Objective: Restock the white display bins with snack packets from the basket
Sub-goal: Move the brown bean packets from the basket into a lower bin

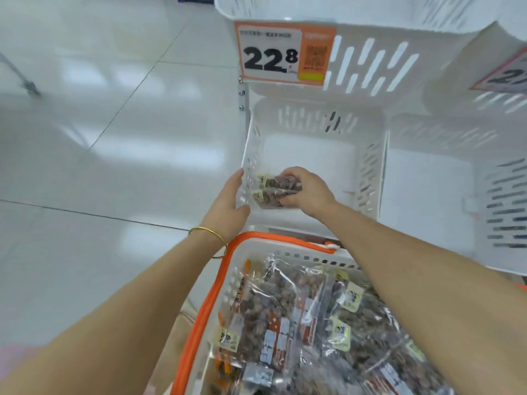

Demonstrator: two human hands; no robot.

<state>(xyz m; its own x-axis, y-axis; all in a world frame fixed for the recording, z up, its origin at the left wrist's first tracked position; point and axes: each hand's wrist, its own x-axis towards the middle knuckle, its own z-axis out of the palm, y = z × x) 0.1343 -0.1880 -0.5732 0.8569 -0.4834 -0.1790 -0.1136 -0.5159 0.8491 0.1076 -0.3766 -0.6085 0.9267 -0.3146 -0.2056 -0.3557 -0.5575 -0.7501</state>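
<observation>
Head view showed the restocking barely begun: the white display bin (370,166) straight ahead had a bare floor apart from the two snack packets (273,189) that the right hand (308,192) held in its near left corner. That hand's fingers and thumb were curled round the packets from their right end, clamping the pair together, one lying just above the other, with their pale labels turned toward the bin's left wall. Whether the packets already rested on the bin floor or hung just over it was hard to say, since the hand covered their underside. The left hand (229,201) lay outside the bin against the slotted left wall, fingers straight and together, gripping nothing and apparently steadying the bin. A gold bangle (208,232) sat on that wrist. Below both forearms stood the basket (211,295), white with an orange rim, filled by a heap of packets (299,323) in clear wrap showing brown contents, so by my reckoning nearly all the stock had yet to be moved across. The neighbouring bin (427,181) to the right looked empty as far as its floor could be seen, and it probably needed filling too. An upper bin (370,61) hung above, its inside out of sight, carrying an orange price tag (282,52) that read 22.8. Glossy tiled floor (85,138) spread away to the left.
</observation>
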